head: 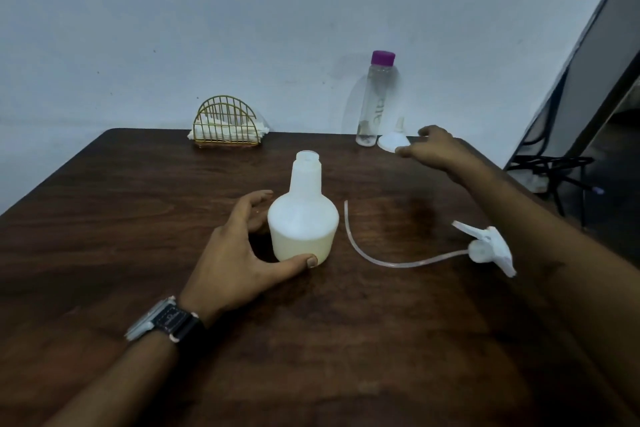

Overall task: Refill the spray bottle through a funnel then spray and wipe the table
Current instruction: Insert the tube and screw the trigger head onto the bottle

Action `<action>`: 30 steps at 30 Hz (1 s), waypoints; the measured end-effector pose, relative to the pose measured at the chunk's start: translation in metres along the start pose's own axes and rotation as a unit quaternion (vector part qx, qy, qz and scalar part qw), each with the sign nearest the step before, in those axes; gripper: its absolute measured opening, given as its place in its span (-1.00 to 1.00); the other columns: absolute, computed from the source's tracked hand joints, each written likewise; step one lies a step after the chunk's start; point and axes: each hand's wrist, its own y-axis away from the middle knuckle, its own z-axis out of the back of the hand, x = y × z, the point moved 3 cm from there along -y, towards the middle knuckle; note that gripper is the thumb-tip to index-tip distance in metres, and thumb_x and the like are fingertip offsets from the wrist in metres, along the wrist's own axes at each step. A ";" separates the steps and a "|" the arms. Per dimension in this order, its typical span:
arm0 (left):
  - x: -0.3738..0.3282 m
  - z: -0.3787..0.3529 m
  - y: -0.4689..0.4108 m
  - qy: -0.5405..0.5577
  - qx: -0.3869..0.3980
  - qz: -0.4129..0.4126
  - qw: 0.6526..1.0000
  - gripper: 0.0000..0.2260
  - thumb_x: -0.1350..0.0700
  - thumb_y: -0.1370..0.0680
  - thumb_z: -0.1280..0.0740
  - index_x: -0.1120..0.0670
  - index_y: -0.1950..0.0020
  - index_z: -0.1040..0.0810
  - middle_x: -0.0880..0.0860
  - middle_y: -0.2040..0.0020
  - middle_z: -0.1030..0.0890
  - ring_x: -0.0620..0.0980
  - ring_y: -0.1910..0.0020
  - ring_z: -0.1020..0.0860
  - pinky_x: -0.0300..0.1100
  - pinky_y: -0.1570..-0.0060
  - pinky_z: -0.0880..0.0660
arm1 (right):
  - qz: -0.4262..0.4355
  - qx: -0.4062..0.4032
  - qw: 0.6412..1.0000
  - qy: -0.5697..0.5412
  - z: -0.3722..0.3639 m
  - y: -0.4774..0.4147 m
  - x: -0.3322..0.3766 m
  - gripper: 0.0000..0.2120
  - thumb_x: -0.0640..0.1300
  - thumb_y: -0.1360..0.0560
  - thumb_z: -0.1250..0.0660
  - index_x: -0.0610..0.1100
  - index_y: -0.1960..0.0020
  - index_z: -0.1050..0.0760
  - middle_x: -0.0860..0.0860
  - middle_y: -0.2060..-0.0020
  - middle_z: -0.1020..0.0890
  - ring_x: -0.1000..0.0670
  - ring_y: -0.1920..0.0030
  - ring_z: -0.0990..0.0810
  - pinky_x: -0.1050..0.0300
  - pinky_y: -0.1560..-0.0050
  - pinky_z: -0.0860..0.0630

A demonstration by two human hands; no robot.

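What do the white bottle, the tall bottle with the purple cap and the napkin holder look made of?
The white bottle: probably plastic, matte and cloudy; light glows through its walls. The tall bottle: clear and glossy, the wall behind shows through; glass or hard plastic, I cannot tell. The napkin holder: thin metal wire by the look, gold-coloured, slightly shiny.

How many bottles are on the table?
2. The white spray bottle stands in the middle, with the left hand round its base. The clear bottle with a purple cap stands at the far edge. None looks hidden.
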 end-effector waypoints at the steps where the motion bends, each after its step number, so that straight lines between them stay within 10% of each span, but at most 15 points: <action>1: -0.001 0.000 0.000 0.001 0.000 -0.002 1.000 -0.04 -0.37 -0.15 -0.62 -0.31 -0.44 -0.24 -0.18 -0.37 -0.58 -0.09 -0.44 -0.43 0.06 -0.42 -0.41 | 0.013 0.006 0.999 0.029 0.011 0.017 -0.002 -0.40 0.06 -0.54 -0.47 -0.18 -0.48 -0.45 -0.12 -0.36 -0.54 -0.17 -0.35 -0.52 -0.06 -0.32 -0.48; 4: -0.004 0.001 0.002 0.000 -0.003 -0.010 1.000 -0.05 -0.26 -0.20 -0.66 -0.22 -0.47 -0.26 -0.18 -0.35 -0.58 -0.08 -0.41 -0.46 0.02 -0.40 -0.41 | 0.022 0.026 0.997 0.075 0.039 0.060 -0.020 -0.59 0.10 -0.56 -0.47 -0.13 -0.28 -0.63 -0.08 -0.25 -0.63 -0.08 -0.13 -0.56 0.00 -0.19 -0.51; 9: -0.010 0.003 0.010 -0.002 0.002 -0.016 1.000 -0.05 -0.15 -0.24 -0.69 -0.16 -0.51 -0.25 -0.24 -0.25 -0.51 -0.16 -0.27 -0.43 -0.13 -0.26 -0.40 | -0.048 0.065 0.990 0.114 0.058 0.112 -0.070 -0.45 0.21 -0.56 -0.44 -0.22 -0.31 -0.61 -0.17 -0.31 -0.64 -0.17 -0.30 -0.61 -0.05 -0.35 -0.52; 12: -0.011 0.003 0.015 -0.005 0.003 -0.014 1.000 -0.04 -0.18 -0.22 -0.69 -0.19 -0.49 -0.26 -0.23 -0.23 -0.50 -0.11 -0.26 -0.48 -0.14 -0.24 -0.43 | -0.078 0.075 0.989 0.104 0.054 0.134 -0.091 -0.49 0.20 -0.62 -0.36 -0.28 -0.18 -0.61 -0.18 -0.12 -0.68 -0.15 -0.11 -0.64 0.01 -0.09 -0.55; 17: -0.011 0.004 0.026 0.005 0.011 -0.006 1.000 -0.03 -0.23 -0.18 -0.69 -0.23 -0.46 -0.25 -0.15 -0.22 -0.60 -0.03 -0.25 -0.57 -0.04 -0.29 -0.50 | -0.101 0.075 0.991 0.049 0.043 0.164 -0.083 -0.42 0.09 -0.63 -0.33 -0.06 0.53 -0.63 -0.08 0.47 -0.59 -0.02 0.27 -0.61 0.06 0.28 -0.60; 24: -0.013 0.006 0.039 0.008 -0.003 -0.009 1.000 -0.03 -0.26 -0.15 -0.69 -0.24 -0.43 -0.27 -0.16 -0.26 -0.63 -0.09 -0.21 -0.60 -0.04 -0.26 -0.53 | -0.137 0.063 0.989 -0.006 0.034 0.155 -0.081 -0.66 0.05 -0.50 -0.49 -0.15 0.34 -0.71 -0.02 0.55 -0.55 -0.06 0.29 -0.57 0.10 0.31 -0.58; 30: -0.014 0.006 0.043 0.004 -0.006 -0.019 1.000 -0.08 -0.22 -0.19 -0.69 -0.20 -0.43 -0.29 -0.19 -0.27 -0.58 -0.08 -0.25 -0.55 -0.04 -0.26 -0.51 | -0.187 0.076 0.976 -0.087 0.027 0.147 -0.092 -0.66 0.00 -0.43 -0.62 -0.26 0.05 -0.66 -0.16 0.16 -0.62 -0.09 0.20 -0.57 0.14 0.33 -0.50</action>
